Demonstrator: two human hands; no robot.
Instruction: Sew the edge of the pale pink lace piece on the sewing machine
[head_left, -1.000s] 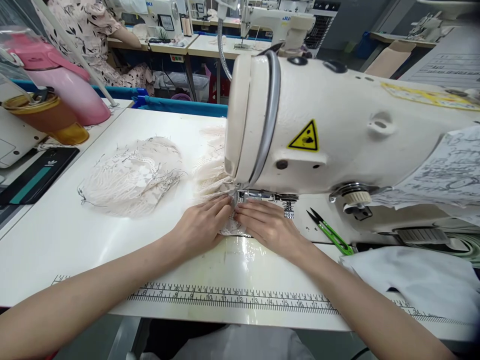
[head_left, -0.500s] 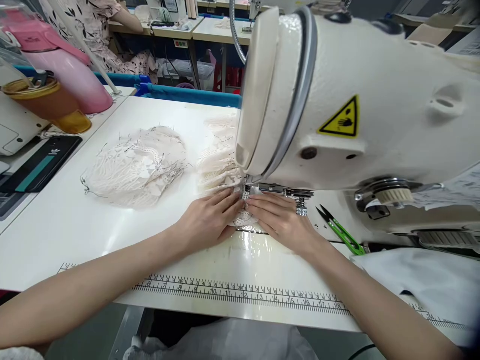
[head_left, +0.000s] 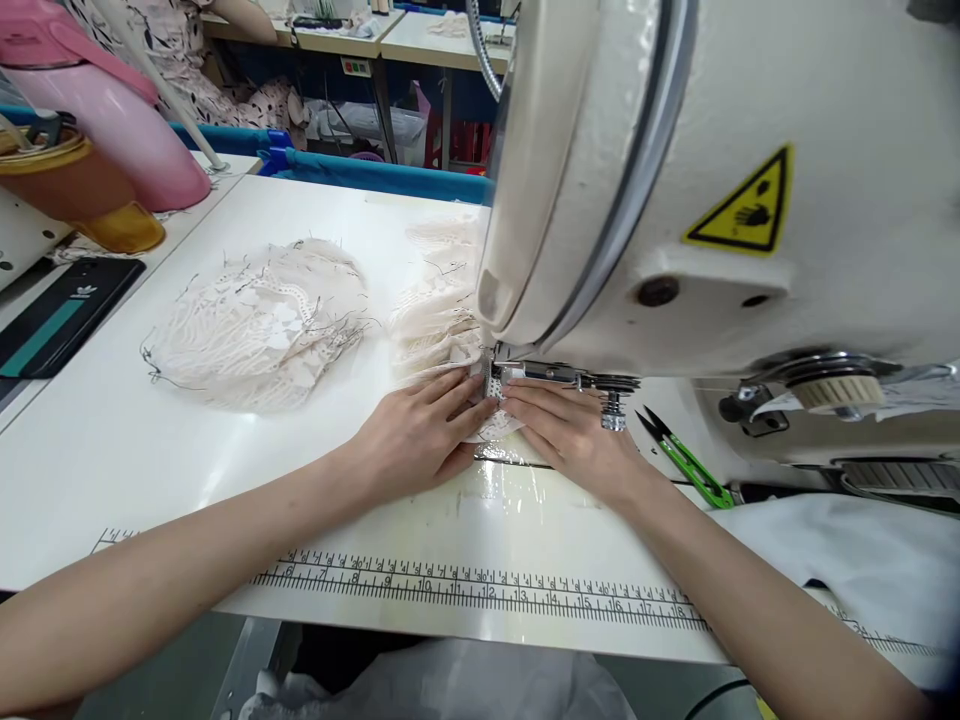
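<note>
Near side of the sewing machine [head_left: 600,200] | lace fabric [head_left: 496,429] between left hand [head_left: 412,430] and right hand [head_left: 581,430] | both flat, fingers together, pressing it | machine looms larger than a second ago; hand placement alike, so guiding apparently continues

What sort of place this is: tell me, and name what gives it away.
Probably a sewing workshop, perhaps for garments: a sewing machine stands over pale lacy fabric, green-handled snips lie on the tabletop to the right, and more worktables stand beyond.
</note>
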